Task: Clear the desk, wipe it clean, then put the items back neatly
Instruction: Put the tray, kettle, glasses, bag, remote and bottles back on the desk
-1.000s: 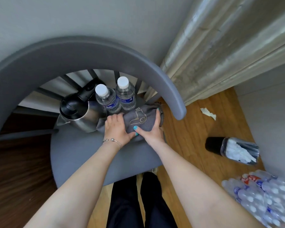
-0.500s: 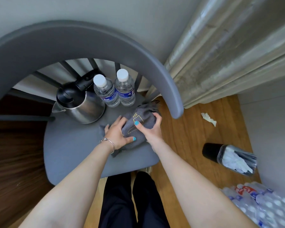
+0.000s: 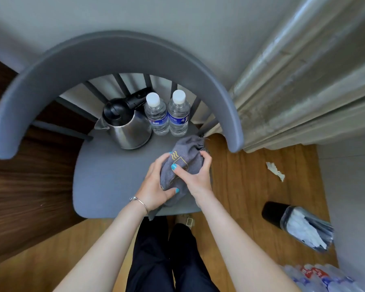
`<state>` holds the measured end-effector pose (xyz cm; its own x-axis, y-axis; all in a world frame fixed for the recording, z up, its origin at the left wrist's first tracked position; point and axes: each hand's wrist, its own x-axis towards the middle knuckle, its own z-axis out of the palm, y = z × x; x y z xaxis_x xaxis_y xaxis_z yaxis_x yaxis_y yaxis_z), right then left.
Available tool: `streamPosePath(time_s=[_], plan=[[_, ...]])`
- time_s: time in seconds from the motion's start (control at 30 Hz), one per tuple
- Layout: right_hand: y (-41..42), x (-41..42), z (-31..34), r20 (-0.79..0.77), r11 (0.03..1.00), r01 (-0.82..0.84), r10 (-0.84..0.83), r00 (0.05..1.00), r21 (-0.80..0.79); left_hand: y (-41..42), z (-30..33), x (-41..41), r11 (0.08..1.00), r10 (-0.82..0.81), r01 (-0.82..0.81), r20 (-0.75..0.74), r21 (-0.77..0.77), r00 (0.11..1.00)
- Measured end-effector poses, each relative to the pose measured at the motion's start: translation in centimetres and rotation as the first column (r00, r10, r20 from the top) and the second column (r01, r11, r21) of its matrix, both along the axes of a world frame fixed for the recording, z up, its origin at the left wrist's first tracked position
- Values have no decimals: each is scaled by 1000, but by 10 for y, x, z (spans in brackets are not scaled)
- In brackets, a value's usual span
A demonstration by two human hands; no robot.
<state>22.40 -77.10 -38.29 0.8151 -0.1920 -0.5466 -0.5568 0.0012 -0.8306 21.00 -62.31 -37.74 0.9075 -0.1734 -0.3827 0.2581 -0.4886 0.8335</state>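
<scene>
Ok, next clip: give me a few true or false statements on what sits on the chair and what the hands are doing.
1. Both hands grip the grey pouch. True: left hand and right hand both hold it.
2. Three water bottles stand on the chair seat. False: two water bottles.
3. The kettle stands left of the bottles. True.
4. The black-lidded jar stands upright on the seat. False: it lies on the floor.

A grey chair seat (image 3: 105, 175) carries a steel kettle (image 3: 128, 128), two capped water bottles (image 3: 168, 114) just beside it and a grey cloth pouch (image 3: 185, 163) near its right edge, above a wooden floor (image 3: 240, 186) strewn with a crumpled tissue (image 3: 275, 171), a tipped-over container (image 3: 297, 225) and a pack of bottled water (image 3: 322, 278).
</scene>
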Motion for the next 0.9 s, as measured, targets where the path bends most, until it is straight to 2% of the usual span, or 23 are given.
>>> streamPosePath(time_s=[0.2,0.47,0.9], plan=[[26,-3,88,162,995,-95,93,982,8,22,92,-16,994,97,-89,136,-60,986],[59,2,212,296,967,-253,238,925,12,57,220,-32,979,203,-202,278,-32,939],[161,-17,346,490,924,-368,369,790,-102,151,338,-70,941,336,-321,429,-109,839]])
